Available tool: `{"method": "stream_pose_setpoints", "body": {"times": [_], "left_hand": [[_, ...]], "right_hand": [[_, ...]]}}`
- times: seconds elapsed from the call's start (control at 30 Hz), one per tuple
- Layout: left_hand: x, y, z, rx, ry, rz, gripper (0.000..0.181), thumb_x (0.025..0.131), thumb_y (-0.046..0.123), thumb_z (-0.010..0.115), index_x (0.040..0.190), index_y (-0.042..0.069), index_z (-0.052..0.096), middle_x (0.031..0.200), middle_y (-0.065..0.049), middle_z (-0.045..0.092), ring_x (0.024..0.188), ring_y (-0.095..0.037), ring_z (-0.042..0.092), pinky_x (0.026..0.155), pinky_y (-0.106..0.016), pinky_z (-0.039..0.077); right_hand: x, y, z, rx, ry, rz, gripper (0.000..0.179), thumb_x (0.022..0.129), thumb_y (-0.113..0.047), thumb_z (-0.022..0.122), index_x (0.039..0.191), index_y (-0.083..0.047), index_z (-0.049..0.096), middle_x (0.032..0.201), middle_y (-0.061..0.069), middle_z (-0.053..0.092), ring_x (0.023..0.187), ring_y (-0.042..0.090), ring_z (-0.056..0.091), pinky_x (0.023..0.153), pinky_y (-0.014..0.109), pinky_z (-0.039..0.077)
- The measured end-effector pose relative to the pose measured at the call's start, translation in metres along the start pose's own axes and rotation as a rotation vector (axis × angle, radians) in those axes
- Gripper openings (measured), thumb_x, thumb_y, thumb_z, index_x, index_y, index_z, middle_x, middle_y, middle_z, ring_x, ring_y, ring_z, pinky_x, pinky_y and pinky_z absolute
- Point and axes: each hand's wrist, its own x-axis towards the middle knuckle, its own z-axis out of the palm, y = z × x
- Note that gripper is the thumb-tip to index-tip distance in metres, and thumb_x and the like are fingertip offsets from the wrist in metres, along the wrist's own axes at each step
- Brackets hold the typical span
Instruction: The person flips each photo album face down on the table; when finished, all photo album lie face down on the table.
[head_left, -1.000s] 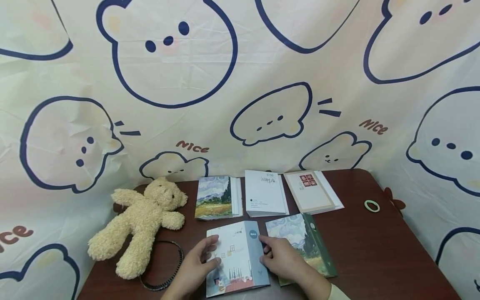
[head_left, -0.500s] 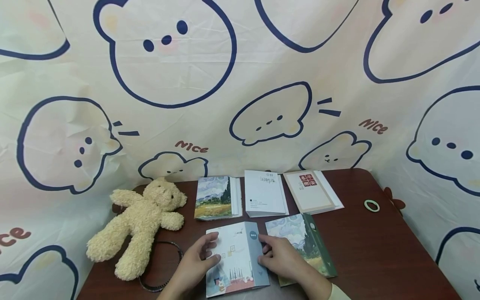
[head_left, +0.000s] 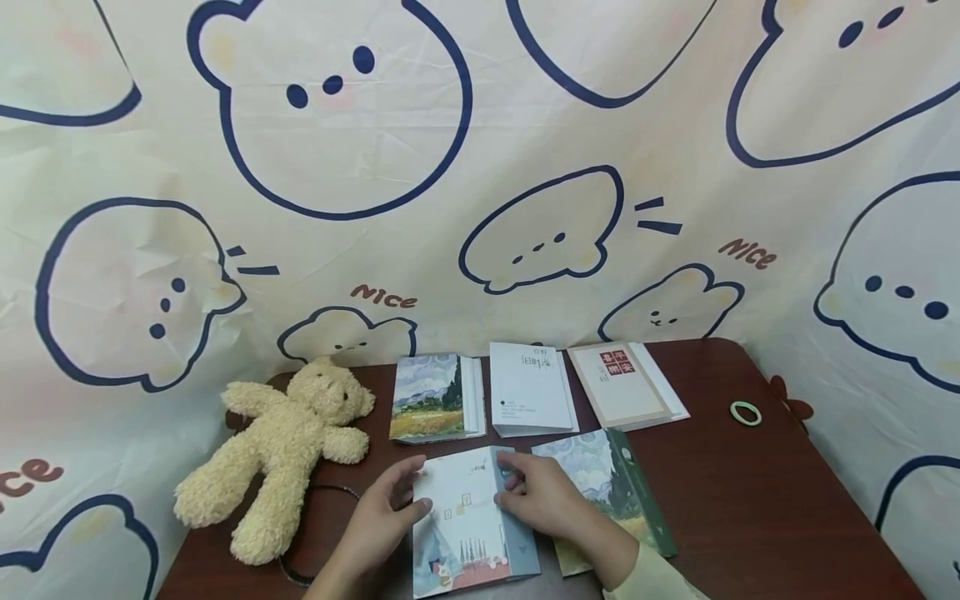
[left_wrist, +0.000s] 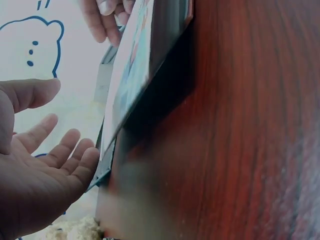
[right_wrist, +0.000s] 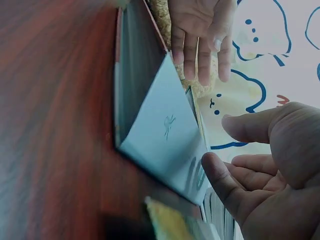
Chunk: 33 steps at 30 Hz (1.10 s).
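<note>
A book [head_left: 459, 517] with a pale illustrated cover and a blue spine strip [right_wrist: 167, 130] lies in front of me, its spine side raised off the table in the right wrist view. My left hand [head_left: 382, 508] is at its left edge, fingers loosely bent and thumb apart; in the left wrist view a fingertip meets or nearly meets the cover's edge. Over the blue strip is my right hand [head_left: 543, 497], thumb and fingers apart, with one fingertip at the strip in the right wrist view. Neither hand grips it. A green-spined painted book [head_left: 600, 487] lies partly under my right forearm.
Along the back stand a landscape-cover book [head_left: 427, 396], a white book [head_left: 525, 387] and a beige book [head_left: 618, 383]. A teddy bear [head_left: 292, 454] lies at the left, beside a dark headband [head_left: 333, 489]. A pale green ring [head_left: 746, 413] is at the right of the brown table [head_left: 757, 500].
My right hand has shifted left and slightly up, over the blue strip. The left hand has moved slightly left and up. The books stay in place.
</note>
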Motion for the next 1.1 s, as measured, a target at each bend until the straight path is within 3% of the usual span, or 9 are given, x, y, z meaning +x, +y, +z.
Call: {"method": "stream_pose_setpoints", "body": {"times": [0.27,0.57,0.8,1.1], "left_hand": [[0.007,-0.004,-0.006,0.028,0.071,-0.005,0.056,0.093,0.008,0.076,0.146,0.013,0.058,0.149,-0.015,0.052,0.139,-0.041,0.049,0.111,-0.059,0.042],[0.018,-0.006,-0.015,0.059,0.13,-0.018,0.068,0.095,0.013,0.075,0.155,0.009,0.044,0.16,-0.023,0.03,0.146,-0.045,0.033,0.113,-0.063,0.036],[0.03,-0.007,-0.02,0.035,0.114,-0.026,0.076,0.096,0.016,0.074,0.16,0.007,0.033,0.165,-0.024,0.021,0.151,-0.047,0.023,0.117,-0.064,0.03],[0.049,-0.014,-0.024,-0.068,0.084,-0.03,0.088,0.099,0.016,0.071,0.165,0.003,0.014,0.169,-0.025,0.015,0.153,-0.047,0.019,0.12,-0.062,0.027]], "right_hand": [[0.018,-0.012,0.01,0.014,0.043,-0.029,0.058,0.089,-0.019,0.079,0.142,-0.005,0.062,0.101,-0.001,0.07,0.08,0.002,0.062,0.071,0.024,0.055],[0.04,-0.028,0.02,-0.02,0.085,-0.066,0.051,0.092,-0.017,0.077,0.14,-0.005,0.063,0.116,0.005,0.072,0.093,0.01,0.066,0.081,0.029,0.056],[0.053,-0.028,0.025,-0.083,0.092,-0.061,0.054,0.096,-0.024,0.073,0.145,-0.008,0.059,0.136,0.007,0.066,0.122,0.025,0.064,0.1,0.045,0.053],[0.076,-0.031,0.03,-0.178,0.087,-0.097,0.059,0.097,-0.024,0.071,0.15,-0.005,0.053,0.147,0.014,0.058,0.134,0.032,0.056,0.11,0.049,0.046]]}}
